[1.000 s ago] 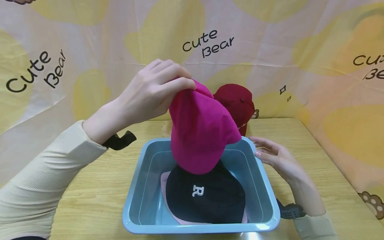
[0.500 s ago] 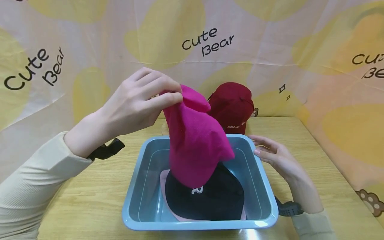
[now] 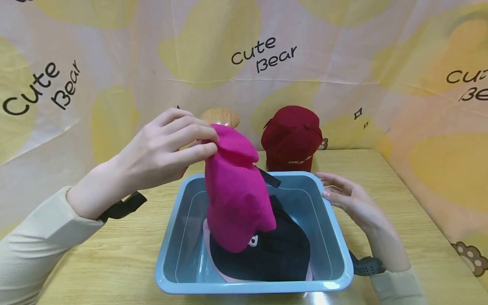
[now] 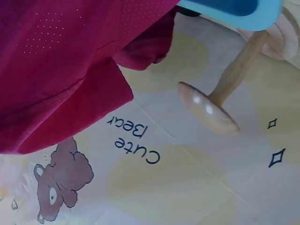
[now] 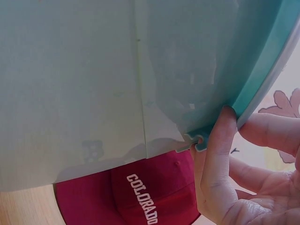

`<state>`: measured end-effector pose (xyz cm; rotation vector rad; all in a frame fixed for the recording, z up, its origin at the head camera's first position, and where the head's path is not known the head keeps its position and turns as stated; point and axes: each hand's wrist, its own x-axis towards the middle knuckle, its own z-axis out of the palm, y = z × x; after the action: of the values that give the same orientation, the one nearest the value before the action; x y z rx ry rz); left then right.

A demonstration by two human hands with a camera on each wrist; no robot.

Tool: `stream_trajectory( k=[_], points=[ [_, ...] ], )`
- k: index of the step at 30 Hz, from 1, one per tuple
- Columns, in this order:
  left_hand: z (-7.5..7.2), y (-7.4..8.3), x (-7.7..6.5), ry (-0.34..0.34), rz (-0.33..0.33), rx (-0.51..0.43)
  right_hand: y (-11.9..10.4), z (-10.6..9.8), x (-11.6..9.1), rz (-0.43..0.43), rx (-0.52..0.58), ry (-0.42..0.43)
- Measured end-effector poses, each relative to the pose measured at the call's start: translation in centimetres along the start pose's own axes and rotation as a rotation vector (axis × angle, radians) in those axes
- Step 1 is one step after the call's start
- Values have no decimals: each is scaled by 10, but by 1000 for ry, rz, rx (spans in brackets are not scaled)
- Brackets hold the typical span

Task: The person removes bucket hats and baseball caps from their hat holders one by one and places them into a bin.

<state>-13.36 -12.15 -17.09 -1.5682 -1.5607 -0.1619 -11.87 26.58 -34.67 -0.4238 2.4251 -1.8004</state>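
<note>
My left hand [image 3: 167,148] pinches the upper edge of a bright pink cap [image 3: 240,199] between thumb and fingers. The cap hangs over the left part of a blue plastic basin [image 3: 173,237], its brim pointing down. In the left wrist view the cap's perforated cloth [image 4: 51,37] fills the upper left. Inside the basin lies a black cap [image 3: 282,254] with a white letter, partly covered by the pink one. A pale pink edge [image 3: 232,278] shows beneath it. At the basin's right rim my right hand [image 3: 350,199] grips the edge, thumb and fingers on either side [image 5: 243,168].
Behind the basin stands a dark red cap [image 3: 291,135] lettered COLORADO. Left of it rises a wooden stand [image 3: 220,116] with a rounded top, partly hidden by the pink cap. A printed cloth [image 3: 183,46] hangs behind the wooden table [image 3: 126,250].
My left hand has carried the pink cap left and lower, over the black cap. More of the red cap and the wooden stand's top now show. My right hand has stayed at the rim.
</note>
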Motion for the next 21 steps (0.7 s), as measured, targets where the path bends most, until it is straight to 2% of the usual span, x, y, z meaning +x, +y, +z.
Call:
stream_trajectory(
  k=[10, 21],
  points=[
    [-10, 13, -5, -17, 9, -12, -2, -2, 0, 13, 27, -25],
    [-15, 24, -20, -67, 7, -9, -1, -3, 1, -5, 39, -29]
  ],
)
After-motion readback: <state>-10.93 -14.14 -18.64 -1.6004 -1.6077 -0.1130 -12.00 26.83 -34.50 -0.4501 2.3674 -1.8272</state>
